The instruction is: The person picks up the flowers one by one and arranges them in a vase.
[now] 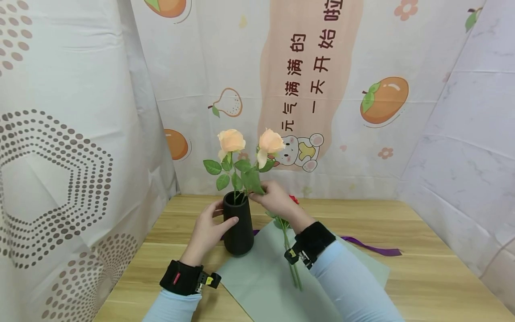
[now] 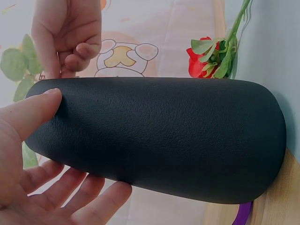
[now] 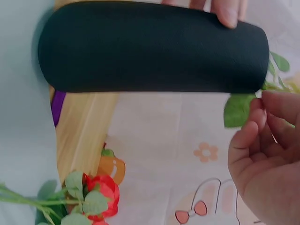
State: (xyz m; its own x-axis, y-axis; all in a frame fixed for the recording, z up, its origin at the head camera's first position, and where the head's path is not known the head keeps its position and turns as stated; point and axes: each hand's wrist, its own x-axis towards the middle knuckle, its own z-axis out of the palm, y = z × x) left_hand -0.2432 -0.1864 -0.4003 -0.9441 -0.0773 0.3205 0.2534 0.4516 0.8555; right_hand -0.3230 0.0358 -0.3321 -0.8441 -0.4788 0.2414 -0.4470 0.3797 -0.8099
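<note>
A black vase point(image 1: 238, 228) stands upright on the table, two peach roses rising from its mouth. My left hand point(image 1: 208, 230) grips it from the left side, thumb across the front and fingers behind; the left wrist view shows the thumb and fingertips on either side of the vase point(image 2: 154, 136). At the rim, my right hand point(image 1: 277, 201) pinches the stem of the right peach rose point(image 1: 270, 142), low under its leaves. The left peach rose point(image 1: 232, 142) leans free. In the right wrist view the right hand point(image 3: 267, 154) has thumb and fingertips together beside a leaf point(image 3: 238, 111).
Grey-green wrapping paper point(image 1: 265, 273) covers much of the table point(image 1: 434, 268) before me. A red rose point(image 3: 104, 194) with green stems point(image 1: 293, 264) lies across it, partly under my right arm. A purple ribbon point(image 1: 374, 248) pokes out at the right. A printed cloth hangs behind.
</note>
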